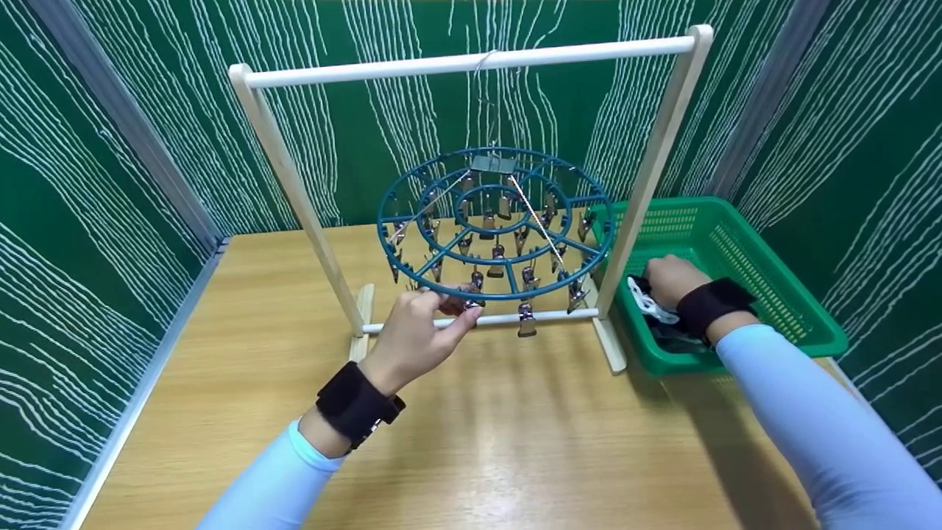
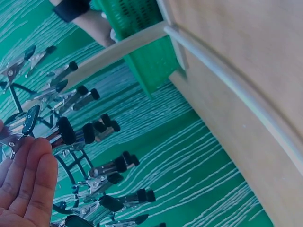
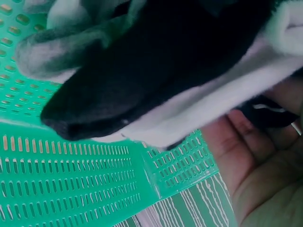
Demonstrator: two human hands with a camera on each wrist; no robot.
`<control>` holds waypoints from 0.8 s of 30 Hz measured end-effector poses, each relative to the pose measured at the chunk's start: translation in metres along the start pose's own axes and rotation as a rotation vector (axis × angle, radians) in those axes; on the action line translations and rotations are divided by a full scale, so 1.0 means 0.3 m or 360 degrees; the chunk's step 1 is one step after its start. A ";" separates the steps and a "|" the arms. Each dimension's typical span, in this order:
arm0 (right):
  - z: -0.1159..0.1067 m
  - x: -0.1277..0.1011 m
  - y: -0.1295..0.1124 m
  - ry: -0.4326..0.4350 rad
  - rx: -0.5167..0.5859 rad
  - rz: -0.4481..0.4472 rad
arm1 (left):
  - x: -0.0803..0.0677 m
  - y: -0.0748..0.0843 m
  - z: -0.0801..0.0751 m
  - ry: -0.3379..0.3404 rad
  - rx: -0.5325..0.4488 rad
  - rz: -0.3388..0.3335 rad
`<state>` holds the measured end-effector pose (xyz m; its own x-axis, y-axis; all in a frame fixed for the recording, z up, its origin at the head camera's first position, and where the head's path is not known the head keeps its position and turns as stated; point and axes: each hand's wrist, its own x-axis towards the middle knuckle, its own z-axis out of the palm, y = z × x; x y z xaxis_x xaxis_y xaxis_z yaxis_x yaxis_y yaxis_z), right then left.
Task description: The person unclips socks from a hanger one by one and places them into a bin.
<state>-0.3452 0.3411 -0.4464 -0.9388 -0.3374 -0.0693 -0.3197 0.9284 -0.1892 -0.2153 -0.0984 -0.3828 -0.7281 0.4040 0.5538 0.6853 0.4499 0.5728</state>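
My left hand (image 1: 419, 335) is at the front edge of the round blue-green clip hanger (image 1: 508, 296), pinching a metal clip (image 1: 473, 304) between thumb and fingers. Close up in the left wrist view, the clip (image 2: 31, 120) with its dark tip lies against the fingers. Over in the green basket (image 1: 791, 283), my right hand (image 1: 673, 281) has its fingers curled into dark and white cloth (image 1: 647, 303). The right wrist view shows black-and-white socks (image 3: 142, 75) above the palm, dark fabric among the curled fingers; some fingertips are hidden.
A wooden stand (image 1: 291, 177) holds the hanger by a hook from its white top bar (image 1: 368, 71). Several more clips (image 1: 527, 320) dangle from the rings. The basket stands right of the stand on the wooden table (image 1: 515, 442). Green patterned panels (image 1: 331, 147) enclose the table's back and sides.
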 end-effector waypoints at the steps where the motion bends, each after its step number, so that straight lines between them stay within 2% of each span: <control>1: -0.002 -0.003 0.000 0.0005 -0.0004 -0.0011 | 0.000 0.000 0.000 0.0000 -0.0004 0.0000; 5: -0.011 -0.015 0.004 0.0020 -0.0002 -0.0045 | -0.001 -0.002 0.002 -0.0001 -0.0011 0.0007; 11: -0.050 -0.036 0.002 -0.0018 0.0095 -0.0024 | -0.017 -0.007 -0.012 0.0000 -0.0055 0.0028; 14: -0.085 -0.052 -0.015 0.0031 0.0124 -0.0057 | -0.036 -0.022 -0.030 0.0027 -0.0053 0.0065; 17: -0.129 -0.082 -0.051 0.0083 0.0187 -0.0015 | -0.057 -0.047 -0.054 0.0085 0.0018 0.0146; 21: -0.170 -0.133 -0.102 0.0163 0.0281 0.0086 | -0.089 -0.095 -0.096 0.0176 0.0196 0.0213; 24: -0.177 -0.179 -0.140 0.0233 0.0308 0.0131 | -0.110 -0.140 -0.129 0.0219 0.0334 0.0150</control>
<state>-0.2882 0.3286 -0.3829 -0.9737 -0.2230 0.0474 -0.2243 0.8999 -0.3739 -0.2195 -0.1616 -0.4018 -0.6423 0.3463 0.6837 0.7207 0.5764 0.3851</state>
